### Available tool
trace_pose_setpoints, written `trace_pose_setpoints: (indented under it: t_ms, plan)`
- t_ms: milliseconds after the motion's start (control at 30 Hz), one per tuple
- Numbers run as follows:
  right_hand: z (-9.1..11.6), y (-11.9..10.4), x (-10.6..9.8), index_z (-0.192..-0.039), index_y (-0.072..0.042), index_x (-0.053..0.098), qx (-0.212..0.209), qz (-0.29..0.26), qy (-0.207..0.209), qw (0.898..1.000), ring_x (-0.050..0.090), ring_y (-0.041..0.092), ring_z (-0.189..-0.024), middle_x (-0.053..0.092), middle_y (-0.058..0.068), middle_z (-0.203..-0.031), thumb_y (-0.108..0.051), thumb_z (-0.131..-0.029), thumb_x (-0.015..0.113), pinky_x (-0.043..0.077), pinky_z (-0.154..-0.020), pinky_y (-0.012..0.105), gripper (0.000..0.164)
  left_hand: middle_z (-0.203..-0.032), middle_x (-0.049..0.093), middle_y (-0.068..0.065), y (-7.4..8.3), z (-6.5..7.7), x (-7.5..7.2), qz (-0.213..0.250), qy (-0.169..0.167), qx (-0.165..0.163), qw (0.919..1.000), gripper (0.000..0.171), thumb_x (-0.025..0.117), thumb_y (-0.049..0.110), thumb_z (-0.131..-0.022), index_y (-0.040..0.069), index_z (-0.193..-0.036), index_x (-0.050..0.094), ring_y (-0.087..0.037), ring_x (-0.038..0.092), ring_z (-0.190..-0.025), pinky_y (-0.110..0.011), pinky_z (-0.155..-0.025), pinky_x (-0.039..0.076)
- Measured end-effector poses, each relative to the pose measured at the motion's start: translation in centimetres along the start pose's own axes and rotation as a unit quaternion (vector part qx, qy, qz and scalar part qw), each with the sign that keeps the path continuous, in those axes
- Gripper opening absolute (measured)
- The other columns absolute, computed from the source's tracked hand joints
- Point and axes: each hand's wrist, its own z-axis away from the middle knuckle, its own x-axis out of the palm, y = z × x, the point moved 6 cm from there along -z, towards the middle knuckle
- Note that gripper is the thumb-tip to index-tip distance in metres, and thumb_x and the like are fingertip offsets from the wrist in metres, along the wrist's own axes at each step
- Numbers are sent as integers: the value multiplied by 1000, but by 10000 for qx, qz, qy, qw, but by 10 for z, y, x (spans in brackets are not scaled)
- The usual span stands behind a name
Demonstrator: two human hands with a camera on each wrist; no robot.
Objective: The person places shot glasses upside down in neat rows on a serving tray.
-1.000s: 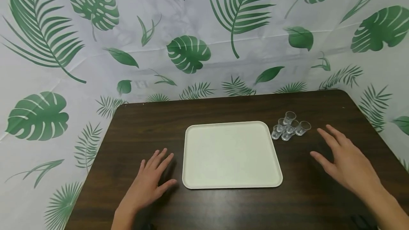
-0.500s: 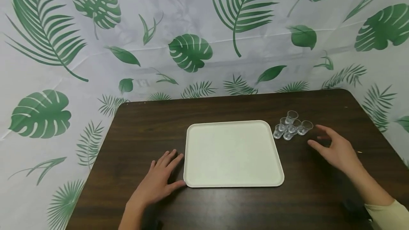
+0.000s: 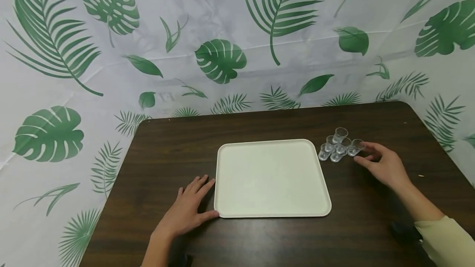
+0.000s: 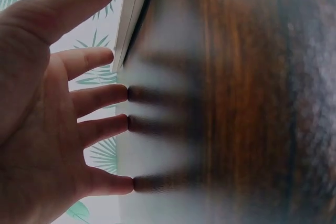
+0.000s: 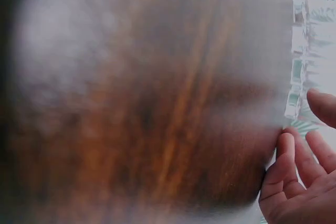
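Observation:
Several small clear shot glasses [image 3: 339, 146] stand upright in a cluster beside the back right corner of a cream rectangular tray [image 3: 272, 178]. My right hand [image 3: 387, 168] is at the rightmost shot glass [image 3: 356, 147], index fingertip right at its rim and thumb low in front. In the right wrist view, thumb and fingers of the right hand [image 5: 302, 182] are spread apart, the row of glasses [image 5: 297, 72] just beyond. My left hand [image 3: 189, 211] rests with fingers spread at the tray's left edge, thumb at the front left corner; the left wrist view shows its fingertips on the tabletop.
The dark wood-grain table [image 3: 259, 242] runs back to a white cloth backdrop [image 3: 167, 77] printed with green leaves. A tiny pale speck [image 3: 421, 175] lies on the table right of my right hand.
My right hand has moved left and forward to the rightmost glass, its fingers drawing closer together. My left hand has shifted right, up to the tray's edge. The glasses keep their arrangement.

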Motion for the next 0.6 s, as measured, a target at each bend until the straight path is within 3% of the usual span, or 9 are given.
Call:
trace_pose_setpoints:
  t_ms: [100,333,600]
  plan:
    - [-4,3,1,-131,3,57,35,18,19,10000,54,0,-76,66,26,-110,-36,-90,72,43,-62,26,59,-159,27,-9,1,0,0,-11,4,45,10000,91,74,57,-80,25,-155,34,-34,19,-147,-76,-102,15]
    - [-9,5,2,-123,2,63,20,48,45,10000,61,19,-76,70,20,-93,-35,-87,76,44,-55,26,54,-161,23,-8,-2,1,4,-19,-11,27,10000,93,73,59,-80,26,-156,30,-34,15,-148,-76,-103,12]
    - [-8,3,2,-122,-1,66,32,29,44,10000,60,31,-85,65,27,-109,-36,-91,71,44,-57,27,48,-161,23,-8,-2,2,4,88,48,76,9999,91,74,57,-80,30,-156,31,-35,15,-148,-77,-102,10]
